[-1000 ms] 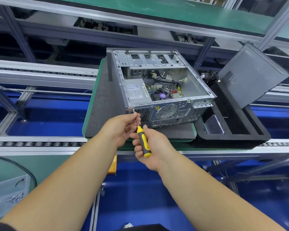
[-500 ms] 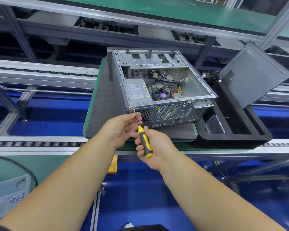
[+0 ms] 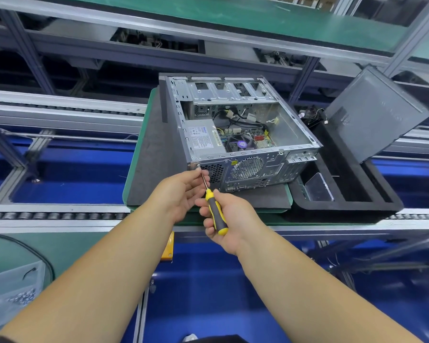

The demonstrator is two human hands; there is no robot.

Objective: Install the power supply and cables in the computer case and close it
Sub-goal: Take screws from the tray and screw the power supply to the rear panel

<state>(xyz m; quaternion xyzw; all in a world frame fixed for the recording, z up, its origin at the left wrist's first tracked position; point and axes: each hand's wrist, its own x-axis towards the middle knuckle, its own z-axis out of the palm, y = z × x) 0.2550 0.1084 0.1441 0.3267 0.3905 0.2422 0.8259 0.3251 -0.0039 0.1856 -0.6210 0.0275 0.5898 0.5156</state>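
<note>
An open metal computer case (image 3: 270, 167) lies on its side on a dark mat, its rear panel facing me. The grey power supply (image 3: 201, 139) sits inside at the near left, with cables (image 3: 238, 120) and a motherboard beside it. My right hand (image 3: 228, 216) grips the yellow-and-black screwdriver (image 3: 216, 214). Its tip meets a screw (image 3: 198, 165) at the upper left corner of the rear panel. My left hand (image 3: 181, 194) pinches the shaft near that tip. The dark side panel (image 3: 372, 115) leans at the right.
A black foam tray (image 3: 357, 194) with a clear plastic box (image 3: 318, 188) lies to the right of the case. Roller conveyor rails (image 3: 60, 215) run left and right along the near edge. A clear bin of screws (image 3: 13, 293) stands at the lower left.
Both hands stay at the same rear corner screw with the screwdriver. My right hand has turned slightly on the handle; nothing else has moved.
</note>
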